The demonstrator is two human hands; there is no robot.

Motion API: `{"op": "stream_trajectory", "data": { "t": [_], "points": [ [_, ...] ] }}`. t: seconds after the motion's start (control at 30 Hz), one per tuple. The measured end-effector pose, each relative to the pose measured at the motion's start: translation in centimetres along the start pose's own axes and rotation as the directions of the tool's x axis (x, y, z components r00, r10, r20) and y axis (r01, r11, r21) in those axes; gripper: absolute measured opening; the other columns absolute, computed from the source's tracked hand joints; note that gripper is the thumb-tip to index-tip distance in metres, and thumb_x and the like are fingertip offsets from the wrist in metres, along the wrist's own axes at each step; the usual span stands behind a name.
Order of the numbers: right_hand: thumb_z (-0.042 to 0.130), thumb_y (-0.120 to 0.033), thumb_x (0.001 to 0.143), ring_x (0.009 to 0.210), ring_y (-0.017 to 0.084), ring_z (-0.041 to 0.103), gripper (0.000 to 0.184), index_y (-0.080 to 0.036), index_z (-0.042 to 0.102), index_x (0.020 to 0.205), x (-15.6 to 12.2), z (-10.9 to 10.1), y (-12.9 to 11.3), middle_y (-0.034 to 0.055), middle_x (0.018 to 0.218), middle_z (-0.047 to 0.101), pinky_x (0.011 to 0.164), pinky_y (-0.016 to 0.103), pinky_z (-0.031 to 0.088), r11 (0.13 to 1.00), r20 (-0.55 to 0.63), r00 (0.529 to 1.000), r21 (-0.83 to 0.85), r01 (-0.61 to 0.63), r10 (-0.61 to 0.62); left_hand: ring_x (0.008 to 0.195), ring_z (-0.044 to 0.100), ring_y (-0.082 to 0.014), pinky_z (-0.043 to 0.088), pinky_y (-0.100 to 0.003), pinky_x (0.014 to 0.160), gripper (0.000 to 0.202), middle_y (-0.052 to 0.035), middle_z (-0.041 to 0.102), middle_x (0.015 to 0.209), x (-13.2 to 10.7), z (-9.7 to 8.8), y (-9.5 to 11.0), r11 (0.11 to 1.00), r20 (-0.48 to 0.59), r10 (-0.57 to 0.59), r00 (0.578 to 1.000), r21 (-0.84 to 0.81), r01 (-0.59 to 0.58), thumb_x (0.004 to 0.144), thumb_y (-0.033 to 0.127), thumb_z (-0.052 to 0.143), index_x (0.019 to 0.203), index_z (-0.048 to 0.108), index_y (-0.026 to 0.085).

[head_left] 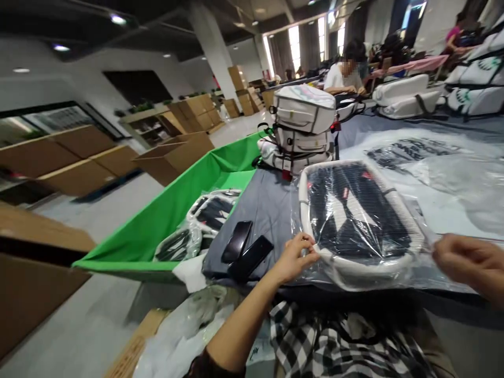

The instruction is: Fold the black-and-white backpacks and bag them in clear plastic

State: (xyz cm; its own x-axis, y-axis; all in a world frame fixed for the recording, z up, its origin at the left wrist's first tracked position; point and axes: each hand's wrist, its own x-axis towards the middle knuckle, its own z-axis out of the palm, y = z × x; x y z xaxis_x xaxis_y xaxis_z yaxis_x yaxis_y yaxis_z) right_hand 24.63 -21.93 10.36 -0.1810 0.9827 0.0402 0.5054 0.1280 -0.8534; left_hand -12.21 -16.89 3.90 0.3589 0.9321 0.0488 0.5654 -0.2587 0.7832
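**Narrow pinch on one side, loose curl on the other**

At far left, cardboard cartons (71,168) stand open on the floor. Next comes a bin lined with green cloth (165,231), holding several plastic-wrapped white-edged bags (208,215) that lie tilted against one another. On the grey table cover (263,205) beside it, two black smartphones (236,241) lie side by side, almost touching.

The left hand (293,257) reaches up from a bare forearm, its thumb and fingertips closed in a narrow pinch on a clear plastic sleeve (311,275), right at the near-left rim of a flat black-and-white padded bag (358,215). That bag lies on the table between the hands, inside the sleeve. Behind it rises a stack of white bags (303,126), and a seated co-worker (342,76) is further back.

At right, a sheet of black-printed plastic (409,152) lies on the table. The right hand (470,262), cut off by the frame edge, has its fingers curled together at the sleeve's right end; whether they grip it, I cannot tell.
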Motion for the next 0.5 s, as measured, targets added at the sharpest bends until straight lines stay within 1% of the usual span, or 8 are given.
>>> {"op": "stream_trajectory", "data": {
  "t": [0.03, 0.1, 0.17, 0.2, 0.27, 0.33, 0.43, 0.5],
  "points": [
    [0.053, -0.067, 0.090, 0.061, 0.018, 0.052, 0.044, -0.025, 0.056, 0.074, 1.4, 2.0, -1.9, 0.0038, 0.066, 0.055, 0.054, 0.033, 0.040, 0.991, 0.212, 0.973, -0.072, 0.109, -0.092, 0.103, 0.062, -0.0178, 0.043, -0.037, 0.102, 0.010, -0.0030, 0.064, 0.109, 0.1, 0.0, -0.1, 1.000, 0.004, -0.011, 1.000, -0.016, 0.011, 0.083, 0.021, 0.072, 0.075, 0.066, 0.019],
    [0.049, -0.055, 0.095, 0.063, 0.017, 0.055, 0.038, -0.023, 0.056, 0.075, 4.2, 6.1, -5.0, 0.0021, 0.070, 0.060, 0.058, 0.030, 0.037, 0.920, 0.489, 0.847, -0.195, 0.340, -0.210, 0.106, 0.061, -0.0186, 0.039, -0.039, 0.105, 0.011, -0.0028, 0.063, 0.109, 0.1, 0.2, 0.0, 1.000, 0.019, -0.019, 1.000, -0.012, 0.019, 0.082, 0.020, 0.074, 0.074, 0.067, 0.019],
    [0.051, -0.039, 0.096, 0.063, 0.016, 0.057, 0.027, -0.022, 0.054, 0.076, 6.7, 9.8, -6.8, 0.0014, 0.072, 0.063, 0.057, 0.028, 0.032, 0.773, 0.596, 0.767, -0.362, 0.522, -0.239, 0.111, 0.059, -0.0202, 0.036, -0.042, 0.107, 0.011, -0.0029, 0.063, 0.110, 0.0, 0.2, 0.2, 1.000, 0.031, -0.022, 0.999, 0.006, 0.022, 0.082, 0.021, 0.075, 0.074, 0.067, 0.019],
    [0.054, -0.033, 0.094, 0.064, 0.017, 0.059, 0.021, -0.021, 0.054, 0.076, 7.7, 11.2, -7.2, 0.0019, 0.073, 0.065, 0.056, 0.027, 0.029, 0.687, 0.616, 0.757, -0.454, 0.567, -0.218, 0.113, 0.059, -0.0208, 0.035, -0.043, 0.108, 0.012, -0.0027, 0.064, 0.111, 0.0, 0.3, 0.3, 1.000, 0.033, -0.023, 0.999, 0.008, 0.023, 0.083, 0.021, 0.075, 0.075, 0.067, 0.019],
    [0.061, -0.025, 0.088, 0.066, 0.019, 0.063, 0.012, -0.021, 0.054, 0.079, 9.4, 13.0, -7.2, 0.0035, 0.075, 0.067, 0.055, 0.027, 0.025, 0.551, 0.613, 0.778, -0.606, 0.574, -0.137, 0.114, 0.059, -0.0213, 0.034, -0.043, 0.108, 0.012, -0.0019, 0.064, 0.110, 0.0, 0.2, 0.5, 1.000, 0.032, -0.023, 0.999, 0.004, 0.023, 0.083, 0.021, 0.074, 0.075, 0.066, 0.020],
    [0.071, -0.029, 0.083, 0.066, 0.021, 0.063, 0.019, -0.022, 0.055, 0.089, 10.8, 13.2, -6.4, 0.0030, 0.073, 0.067, 0.053, 0.027, 0.024, 0.518, 0.559, 0.826, -0.685, 0.513, -0.079, 0.113, 0.059, -0.0212, 0.032, -0.045, 0.110, 0.012, -0.0010, 0.065, 0.110, 0.1, 0.2, 0.5, 1.000, 0.036, -0.023, 0.999, 0.005, 0.023, 0.084, 0.020, 0.073, 0.075, 0.066, 0.020],
    [0.078, -0.044, 0.075, 0.059, 0.020, 0.060, 0.040, -0.023, 0.051, 0.096, 12.4, 11.2, -5.1, -0.0019, 0.065, 0.062, 0.052, 0.025, 0.030, 0.688, 0.499, 0.867, -0.629, 0.362, 0.000, 0.112, 0.060, -0.0209, 0.029, -0.048, 0.112, 0.013, -0.0009, 0.065, 0.109, 0.1, 0.1, 0.4, 1.000, 0.051, -0.015, 0.999, 0.008, 0.015, 0.085, 0.021, 0.073, 0.075, 0.066, 0.019],
    [0.072, -0.052, 0.078, 0.056, 0.018, 0.056, 0.038, -0.024, 0.048, 0.086, 12.8, 9.3, -4.8, -0.0031, 0.060, 0.058, 0.052, 0.026, 0.033, 0.784, 0.453, 0.891, -0.565, 0.258, 0.034, 0.111, 0.060, -0.0206, 0.028, -0.048, 0.111, 0.013, -0.0011, 0.065, 0.109, 0.1, 0.0, 0.4, 1.000, 0.048, -0.015, 0.999, -0.008, 0.015, 0.085, 0.021, 0.074, 0.075, 0.066, 0.019]
  ]
}}
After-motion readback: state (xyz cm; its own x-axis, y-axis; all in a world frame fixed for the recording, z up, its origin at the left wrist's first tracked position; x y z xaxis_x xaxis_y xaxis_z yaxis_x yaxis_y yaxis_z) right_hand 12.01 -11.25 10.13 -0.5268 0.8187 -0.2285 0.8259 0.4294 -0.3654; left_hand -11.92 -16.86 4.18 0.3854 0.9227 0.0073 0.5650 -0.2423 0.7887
